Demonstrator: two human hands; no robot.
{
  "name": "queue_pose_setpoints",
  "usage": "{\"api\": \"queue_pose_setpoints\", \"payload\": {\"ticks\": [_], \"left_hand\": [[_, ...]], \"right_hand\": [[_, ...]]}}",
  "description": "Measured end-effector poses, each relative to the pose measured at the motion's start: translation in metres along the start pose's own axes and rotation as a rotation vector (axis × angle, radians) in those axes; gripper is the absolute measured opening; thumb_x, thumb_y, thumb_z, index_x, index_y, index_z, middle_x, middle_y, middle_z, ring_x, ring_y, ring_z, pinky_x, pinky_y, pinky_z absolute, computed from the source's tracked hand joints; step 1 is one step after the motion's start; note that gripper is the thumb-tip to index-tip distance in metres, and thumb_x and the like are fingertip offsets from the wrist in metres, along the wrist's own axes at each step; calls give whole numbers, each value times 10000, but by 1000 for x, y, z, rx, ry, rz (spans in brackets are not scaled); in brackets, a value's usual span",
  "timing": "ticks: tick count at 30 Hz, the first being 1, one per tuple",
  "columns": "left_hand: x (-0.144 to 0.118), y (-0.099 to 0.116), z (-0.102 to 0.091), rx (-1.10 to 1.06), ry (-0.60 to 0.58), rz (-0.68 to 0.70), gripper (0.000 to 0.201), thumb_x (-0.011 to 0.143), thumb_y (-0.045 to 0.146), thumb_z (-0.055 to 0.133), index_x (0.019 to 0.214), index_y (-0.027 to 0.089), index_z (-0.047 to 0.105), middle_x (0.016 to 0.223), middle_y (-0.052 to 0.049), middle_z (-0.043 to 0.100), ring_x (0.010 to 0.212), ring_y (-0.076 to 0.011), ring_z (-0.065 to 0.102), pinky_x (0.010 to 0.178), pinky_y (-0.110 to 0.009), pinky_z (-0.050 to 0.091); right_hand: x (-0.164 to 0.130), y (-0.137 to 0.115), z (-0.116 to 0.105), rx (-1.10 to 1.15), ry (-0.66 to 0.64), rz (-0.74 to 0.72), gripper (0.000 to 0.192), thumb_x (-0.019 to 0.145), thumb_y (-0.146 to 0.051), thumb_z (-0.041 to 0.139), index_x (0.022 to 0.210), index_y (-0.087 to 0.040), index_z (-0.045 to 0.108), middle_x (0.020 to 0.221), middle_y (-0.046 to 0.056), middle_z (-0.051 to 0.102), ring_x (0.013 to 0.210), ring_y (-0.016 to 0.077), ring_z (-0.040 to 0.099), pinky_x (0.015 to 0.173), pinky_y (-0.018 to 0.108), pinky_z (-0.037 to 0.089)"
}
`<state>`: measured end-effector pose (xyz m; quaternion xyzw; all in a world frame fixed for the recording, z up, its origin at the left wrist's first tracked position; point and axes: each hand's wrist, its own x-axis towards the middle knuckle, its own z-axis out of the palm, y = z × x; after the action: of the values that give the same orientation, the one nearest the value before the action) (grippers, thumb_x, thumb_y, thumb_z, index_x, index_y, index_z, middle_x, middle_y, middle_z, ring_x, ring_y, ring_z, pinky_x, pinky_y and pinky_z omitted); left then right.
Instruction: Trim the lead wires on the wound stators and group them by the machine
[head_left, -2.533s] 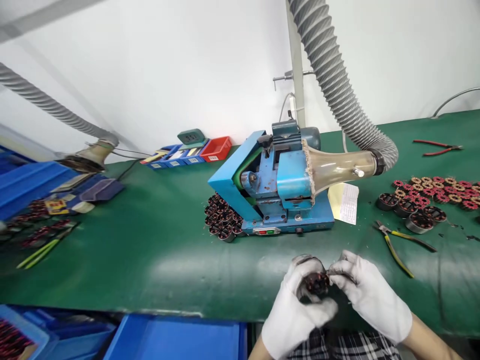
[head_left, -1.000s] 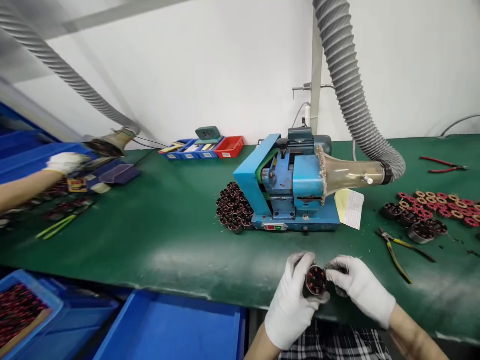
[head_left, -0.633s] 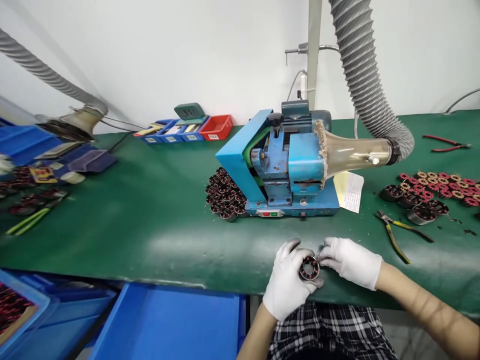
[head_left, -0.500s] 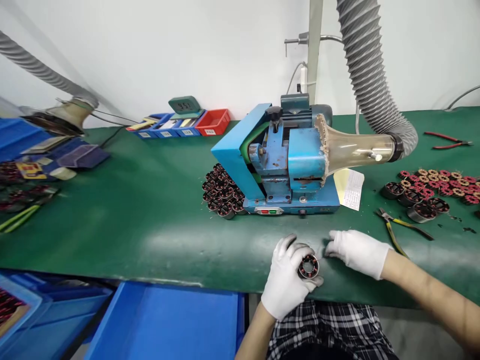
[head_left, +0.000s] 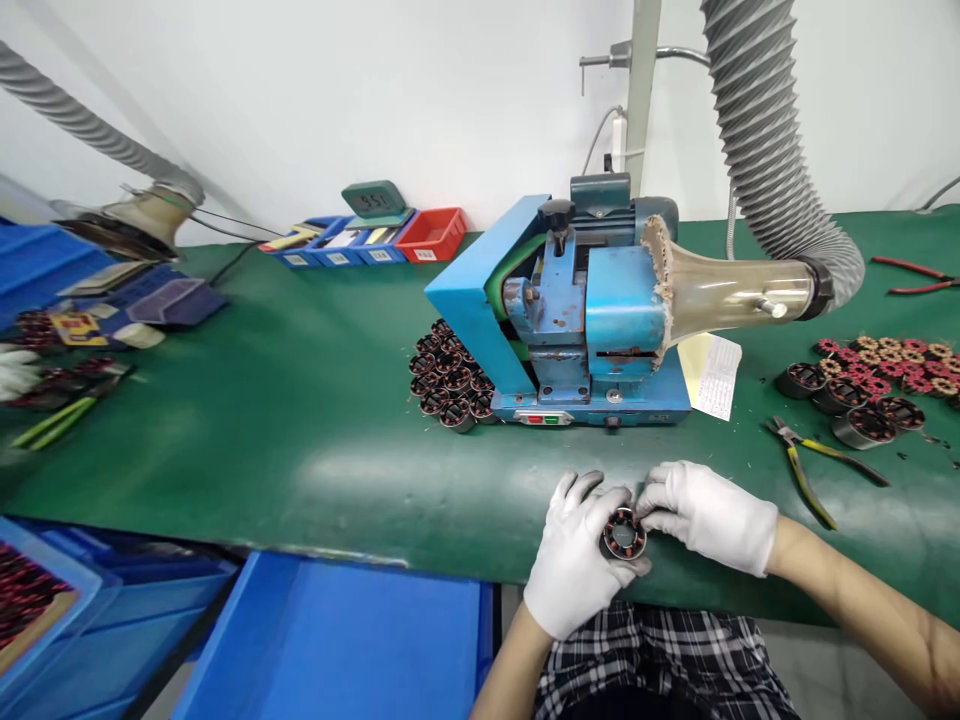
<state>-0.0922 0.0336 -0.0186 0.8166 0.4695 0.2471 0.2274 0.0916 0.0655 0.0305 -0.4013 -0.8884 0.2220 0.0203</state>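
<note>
My left hand [head_left: 574,560], in a white glove, grips a small round motor stator [head_left: 623,533] with copper windings, held over the near edge of the green table [head_left: 300,440]. The gloved fingers of my right hand [head_left: 705,515] pinch at the stator's right rim. Both hands sit just in front of a blue bench machine [head_left: 562,320], whose clear funnel joins a grey ribbed hose [head_left: 772,160].
Several stators are stacked left of the machine [head_left: 450,378], and more lie at the right [head_left: 870,385] near yellow-handled pliers [head_left: 806,460] and red pliers [head_left: 911,275]. Small bins [head_left: 375,240] stand at the back. Blue crates [head_left: 330,650] sit below the table. Another person's gloved hand [head_left: 15,370] shows at far left.
My right hand lifted off the stator half a second ago and has come back to pinch its rim. The left hand kept its grip. The view shifted slightly.
</note>
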Motion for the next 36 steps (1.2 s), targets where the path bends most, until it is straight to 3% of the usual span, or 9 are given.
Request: {"api": "queue_pose_setpoints", "payload": {"ticks": [4, 7, 13, 16, 19, 25, 31, 33, 36], "left_hand": [[0, 2, 5, -29, 78, -31, 387, 596, 310, 745, 927, 223, 565, 882, -24, 654, 1093, -294, 532, 1046, -541, 297], [-1, 3, 8, -28, 118, -58, 370, 583, 313, 754, 874, 212, 548, 837, -23, 630, 1067, -297, 542, 1042, -540, 294], [-1, 2, 10, -27, 126, -33, 435, 545, 342, 771, 880, 209, 527, 841, -18, 605, 1078, -302, 526, 1048, -533, 287], [0, 2, 7, -25, 85, -22, 496, 568, 328, 737, 1000, 203, 529, 957, -57, 622, 1088, -313, 521, 1041, -560, 286], [-2, 2, 4, -13, 37, 4, 466, 603, 233, 686, 1042, 207, 530, 988, -57, 639, 1122, -302, 510, 1052, -547, 287], [-3, 1, 7, 22, 91, -2, 371, 625, 229, 691, 961, 197, 536, 949, -58, 632, 1112, -286, 523, 1053, -527, 318], [-2, -2, 11, 25, 121, -3, 402, 600, 289, 742, 923, 199, 519, 922, -45, 621, 1089, -283, 542, 1044, -530, 337], [-3, -1, 9, 24, 125, 10, 450, 581, 304, 744, 951, 191, 513, 937, -56, 608, 1079, -296, 544, 1033, -546, 343], [-6, 4, -1, -51, 57, 82, 766, 566, 367, 742, 1212, 157, 386, 1145, -139, 534, 1146, -339, 496, 999, -573, 373]], "right_hand": [[-11, -11, 5, -364, 92, -124, 142, 783, -123, 554, 710, -206, 643, 653, 31, 611, 623, 187, 527, 554, 306, 362], [-26, -10, 16, -425, 163, -110, 192, 714, -43, 521, 653, -199, 615, 611, 31, 592, 586, 187, 507, 534, 311, 330], [-45, 10, 23, -179, 432, 141, 191, 854, -163, 495, 766, -190, 662, 704, 57, 633, 672, 204, 553, 630, 343, 424], [-37, -2, 28, -31, 582, 160, 135, 822, -274, 594, 890, -176, 658, 966, 115, 652, 979, 284, 543, 813, 438, 450], [-25, -23, 40, 2, 544, 136, 147, 777, -257, 648, 923, -239, 661, 1167, 92, 603, 1157, 343, 440, 886, 518, 417], [-35, -31, 70, 97, 654, 217, 90, 853, -178, 516, 834, -233, 584, 1034, 61, 630, 1149, 280, 467, 887, 473, 435], [-56, -6, 69, 45, 894, 561, 129, 873, -305, 501, 796, -215, 553, 945, 85, 627, 890, 255, 598, 750, 434, 500], [-58, -12, 62, 31, 879, 380, 82, 878, -237, 499, 866, -213, 577, 949, 70, 649, 838, 212, 617, 713, 361, 511], [-56, -30, 56, -130, 679, -48, 302, 887, -85, 377, 1089, -200, 571, 1007, 67, 682, 768, 177, 620, 647, 306, 498]]}}
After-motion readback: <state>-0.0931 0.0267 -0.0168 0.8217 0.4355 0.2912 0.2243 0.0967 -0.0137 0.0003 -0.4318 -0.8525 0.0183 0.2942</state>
